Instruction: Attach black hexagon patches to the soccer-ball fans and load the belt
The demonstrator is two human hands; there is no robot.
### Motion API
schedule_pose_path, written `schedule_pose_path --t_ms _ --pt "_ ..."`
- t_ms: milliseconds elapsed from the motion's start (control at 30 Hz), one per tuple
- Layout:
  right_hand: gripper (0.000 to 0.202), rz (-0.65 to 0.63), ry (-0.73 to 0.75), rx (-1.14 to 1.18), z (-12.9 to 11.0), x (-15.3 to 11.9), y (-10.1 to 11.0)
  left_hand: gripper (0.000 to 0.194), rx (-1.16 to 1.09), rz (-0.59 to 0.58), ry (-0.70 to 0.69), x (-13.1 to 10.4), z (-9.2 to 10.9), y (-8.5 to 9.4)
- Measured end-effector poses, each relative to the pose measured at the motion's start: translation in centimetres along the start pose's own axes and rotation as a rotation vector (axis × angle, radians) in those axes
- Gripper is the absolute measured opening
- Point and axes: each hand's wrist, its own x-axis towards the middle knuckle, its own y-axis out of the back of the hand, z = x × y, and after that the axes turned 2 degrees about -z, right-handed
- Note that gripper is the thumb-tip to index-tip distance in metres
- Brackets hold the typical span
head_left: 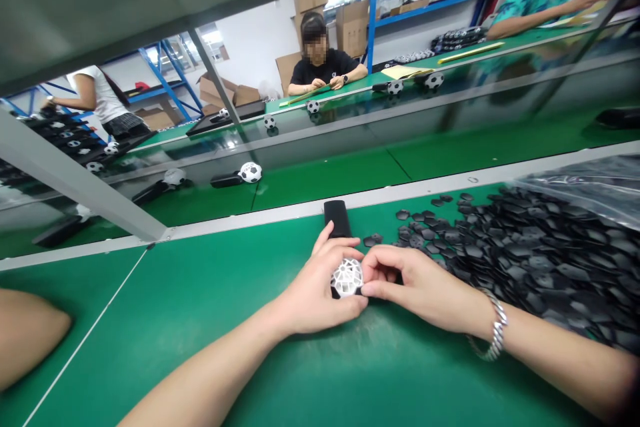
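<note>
A small soccer-style ball [347,276] with an open white lattice sits in my left hand [320,290], whose fingers and thumb curve round it. Dark patches show low on the ball's sides. My right hand [417,283] is closed, thumb and index fingertips pressed together against the ball's right side; anything between them is hidden. Just beyond my left fingers a flat black handle [337,217] lies toward the rail; my hand hides whether it joins the ball. Right of my hands spreads a heap of black polygonal pieces [530,247], a few loose ones near my right knuckles.
Past the pale rail [280,215] runs a green conveyor [320,170] carrying a ball with a black handle [250,173]. Clear plastic [595,187] partly covers the heap. A grey post [85,180] stands left. Another person's arm [30,333] enters at left; co-workers sit and stand across.
</note>
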Motion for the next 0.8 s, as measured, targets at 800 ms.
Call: schedule_pose_path --t_ms 800 --pt "0.022 0.117 0.192 -1.087 2.5 0.7 2.1 0.056 -0.062 -0.007 0.273 -0.3 -1.4 2.0"
